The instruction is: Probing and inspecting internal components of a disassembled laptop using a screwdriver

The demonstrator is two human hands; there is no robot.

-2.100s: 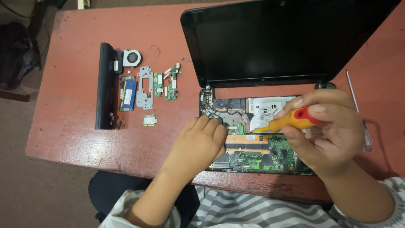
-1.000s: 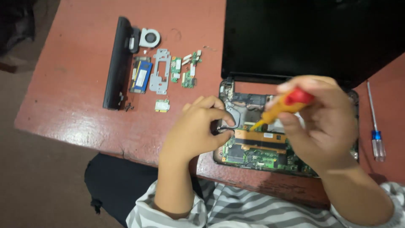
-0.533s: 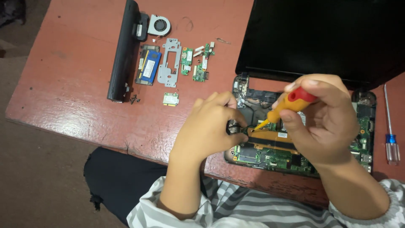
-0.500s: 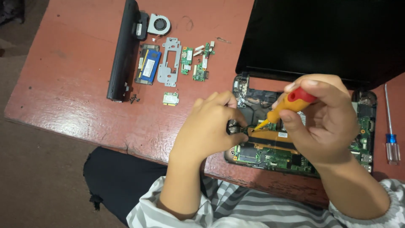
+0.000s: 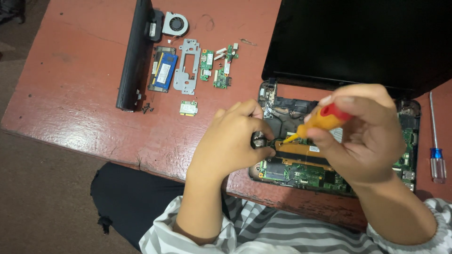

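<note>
two hands over the opened laptop base at the red table's near edge: right hand closed around orange screwdriver, tip down on the board; left hand fingers pinched narrow beside the tip, anything held hidden

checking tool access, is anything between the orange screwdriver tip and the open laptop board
Nothing visible: the orange-handled screwdriver in the right hand points at the exposed green laptop board, beside the left hand fingertips.

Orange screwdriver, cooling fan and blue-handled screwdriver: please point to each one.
orange screwdriver [image 5: 325,118], head view, on its orange handle
cooling fan [image 5: 175,23], head view, on its round hub
blue-handled screwdriver [image 5: 437,155], head view, on its blue collar
</note>
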